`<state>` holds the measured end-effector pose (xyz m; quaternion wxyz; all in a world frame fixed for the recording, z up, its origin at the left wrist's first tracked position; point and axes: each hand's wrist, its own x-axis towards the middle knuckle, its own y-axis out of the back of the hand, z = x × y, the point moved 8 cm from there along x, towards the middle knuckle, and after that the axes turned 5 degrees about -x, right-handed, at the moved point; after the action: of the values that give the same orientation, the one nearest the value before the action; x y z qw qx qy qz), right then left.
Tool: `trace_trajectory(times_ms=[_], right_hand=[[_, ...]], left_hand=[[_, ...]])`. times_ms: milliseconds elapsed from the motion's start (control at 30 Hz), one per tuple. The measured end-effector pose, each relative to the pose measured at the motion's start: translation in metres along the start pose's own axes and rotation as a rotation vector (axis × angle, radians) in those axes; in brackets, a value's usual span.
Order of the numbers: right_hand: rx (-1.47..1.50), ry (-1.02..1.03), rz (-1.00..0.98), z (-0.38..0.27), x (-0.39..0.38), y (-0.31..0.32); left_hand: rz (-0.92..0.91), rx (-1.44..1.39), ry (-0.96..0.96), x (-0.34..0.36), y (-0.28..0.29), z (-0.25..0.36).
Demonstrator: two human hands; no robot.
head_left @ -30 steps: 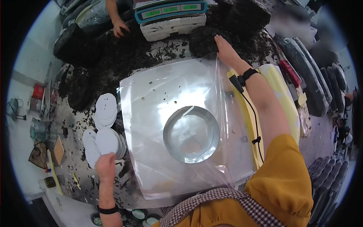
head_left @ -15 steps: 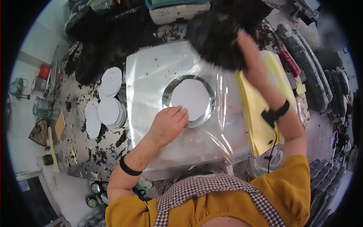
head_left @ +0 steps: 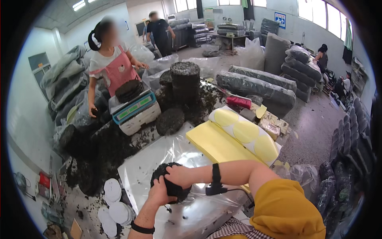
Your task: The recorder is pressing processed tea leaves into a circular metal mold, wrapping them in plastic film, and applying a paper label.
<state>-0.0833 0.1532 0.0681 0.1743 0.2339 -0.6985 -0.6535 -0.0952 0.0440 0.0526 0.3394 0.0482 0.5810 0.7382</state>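
A round black cake of dry, flaky, seaweed-like material [head_left: 180,192] lies over the middle of the clear plastic sheet [head_left: 137,167] in front of me. My left hand [head_left: 160,192] grips its near side, thumb and fingers bent around it. From the right, my right hand [head_left: 179,175] reaches across with fingers curled down onto its top. The two hands almost meet there. Whatever lies beneath the cake is hidden from view. Left of the sheet are loose stacks of white paper discs [head_left: 119,213].
Beyond the sheet stand a tall stack of black cakes [head_left: 185,79], a single black cake [head_left: 170,122] and a loaded scale [head_left: 135,109]. Yellow sticker sheets [head_left: 211,141] lie right, near a red brush [head_left: 238,102]. A co-worker in a pink apron [head_left: 119,69] stands across the table.
My right hand has come from the far right with a black cake, now over the spot where the white disc lay inside the ring. My left hand has joined it. The view has tilted up.
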Motion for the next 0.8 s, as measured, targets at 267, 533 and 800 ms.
trace_trajectory(times_ms=[267, 533, 800], right_hand=[[-0.245, 0.100, 0.122, -0.002, 0.084, -0.132], [-0.311, 0.090, -0.384, -0.043, 0.067, -0.118], [-0.113, -0.042, -0.349, -0.036, 0.008, -0.055]], left_hand=[[0.111, 0.103, -0.178, 0.021, -0.027, 0.015], [0.053, 0.228, -0.172, 0.007, -0.036, -0.002], [0.046, 0.330, -0.161, 0.002, -0.045, -0.012]])
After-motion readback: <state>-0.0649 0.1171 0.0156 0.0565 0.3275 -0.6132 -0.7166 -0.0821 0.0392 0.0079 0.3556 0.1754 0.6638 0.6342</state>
